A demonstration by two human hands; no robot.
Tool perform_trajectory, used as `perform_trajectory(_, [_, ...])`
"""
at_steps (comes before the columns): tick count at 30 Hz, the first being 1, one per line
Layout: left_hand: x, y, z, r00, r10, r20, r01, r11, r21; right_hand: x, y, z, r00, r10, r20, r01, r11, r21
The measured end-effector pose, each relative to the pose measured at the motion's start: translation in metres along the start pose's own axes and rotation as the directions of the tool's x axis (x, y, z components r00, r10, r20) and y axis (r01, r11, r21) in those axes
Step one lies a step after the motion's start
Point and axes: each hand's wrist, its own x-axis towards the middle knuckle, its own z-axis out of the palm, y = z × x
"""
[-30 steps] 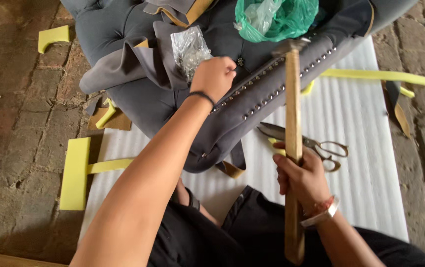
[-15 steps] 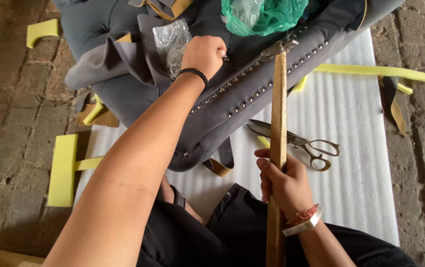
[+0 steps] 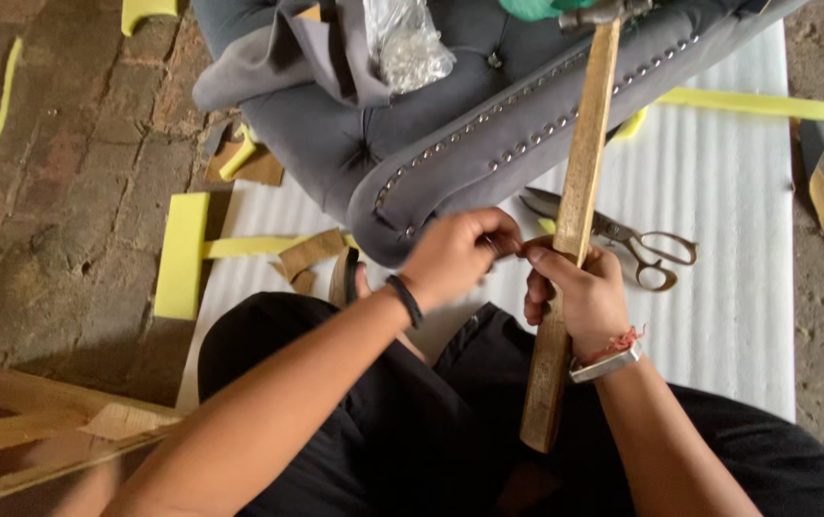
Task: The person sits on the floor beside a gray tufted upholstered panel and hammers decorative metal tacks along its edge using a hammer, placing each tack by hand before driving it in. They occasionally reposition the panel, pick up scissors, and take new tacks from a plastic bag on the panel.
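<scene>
I took the grey upholstered panel (image 3: pixel 450 134), with its row of metal studs along the edge, as the reference landmark. To its left and below, I saw a yellow foam block (image 3: pixel 182 254) lying on the brick floor. On top of the panel sat a clear plastic bag (image 3: pixel 410 43). Just below the panel's rounded lower end, my left hand (image 3: pixel 455 257) was pinched shut, thumb and fingers meeting; whatever small item it held, I could not tell. It met the fingertips of my right hand (image 3: pixel 579 297) just beside it. The right hand was clenched around the shaft of a wooden-handled hammer (image 3: pixel 575 211), gripping it about mid-length. The shaft ran upward across the panel's studded edge, its metal head resting over the panel's upper part, and its butt end pointed down toward my lap. Right of the panel's lower end, just beyond the hammer shaft, a pair of scissors (image 3: pixel 637 239) lay on the white foam sheet (image 3: pixel 728 287).
</scene>
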Motion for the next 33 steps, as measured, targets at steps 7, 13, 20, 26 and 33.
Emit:
perform_trajectory(7, [-0.026,0.000,0.019,0.999,0.029,0.030,-0.003,0.771,-0.637,-0.029,0.000,0.016,0.996,-0.088,-0.015,0.089,0.994,0.062])
perform_trajectory(13, [-0.013,0.007,-0.013,0.964,0.193,-0.180,-0.209,0.975,-0.073,-0.025,-0.003,0.025,0.994,-0.082,-0.079,0.082,0.997,0.004])
perform_trajectory(20, [0.066,-0.026,-0.110,0.957,0.247,-0.151,-0.178,0.914,0.364,0.030,-0.019,0.030,0.998,0.042,-0.040,-0.048,0.985,-0.166])
perform_trajectory(26, [0.081,-0.035,-0.111,0.972,0.229,-0.051,-0.189,0.896,0.403,0.112,-0.026,0.045,0.997,0.060,0.046,-0.048,0.972,-0.231])
perform_trajectory(33, [0.081,-0.027,-0.119,0.991,0.128,-0.024,-0.106,0.901,0.421,0.141,-0.021,0.060,0.995,0.085,0.050,-0.064,0.944,-0.324])
